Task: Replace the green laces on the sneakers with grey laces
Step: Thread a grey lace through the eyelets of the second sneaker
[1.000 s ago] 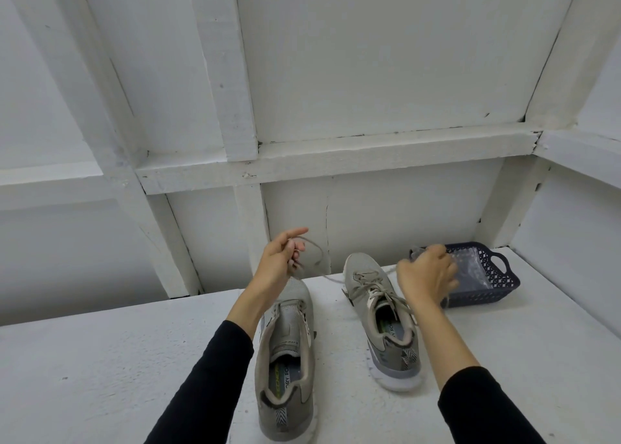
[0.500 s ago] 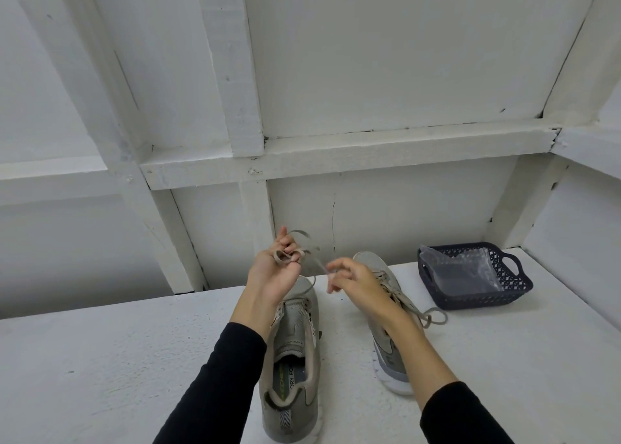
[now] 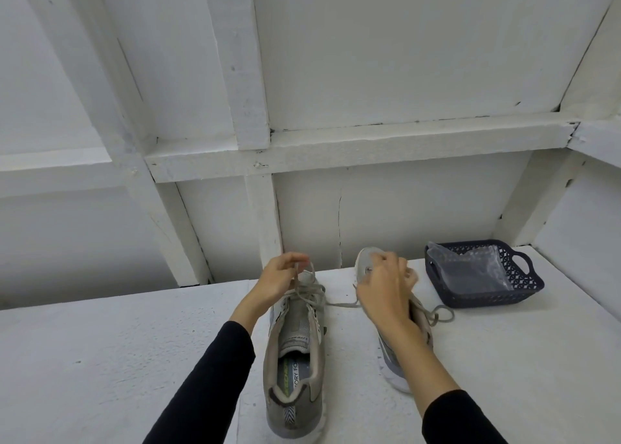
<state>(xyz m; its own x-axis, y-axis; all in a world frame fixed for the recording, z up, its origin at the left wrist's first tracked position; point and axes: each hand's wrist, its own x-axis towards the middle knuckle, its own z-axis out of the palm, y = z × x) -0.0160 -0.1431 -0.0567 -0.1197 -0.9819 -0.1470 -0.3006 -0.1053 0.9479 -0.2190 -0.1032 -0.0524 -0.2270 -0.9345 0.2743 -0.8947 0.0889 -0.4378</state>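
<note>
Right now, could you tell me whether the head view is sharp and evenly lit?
Head view: soft, even light with faint shadows; wide-angle bending of the wall beams; slight motion blur on the left hand and right hand; sneakers fairly sharp.

I'm looking into what reads as a bare, white-painted wooden booth, more a staged work cell than a home. Framed wall panels point(image 3: 403, 47) with rough beams point(image 3: 353, 143) close around a painted tabletop point(image 3: 100, 359), and a navy plastic basket point(image 3: 484, 292) holding a clear bag point(image 3: 470, 269) sits near the corner.
</note>
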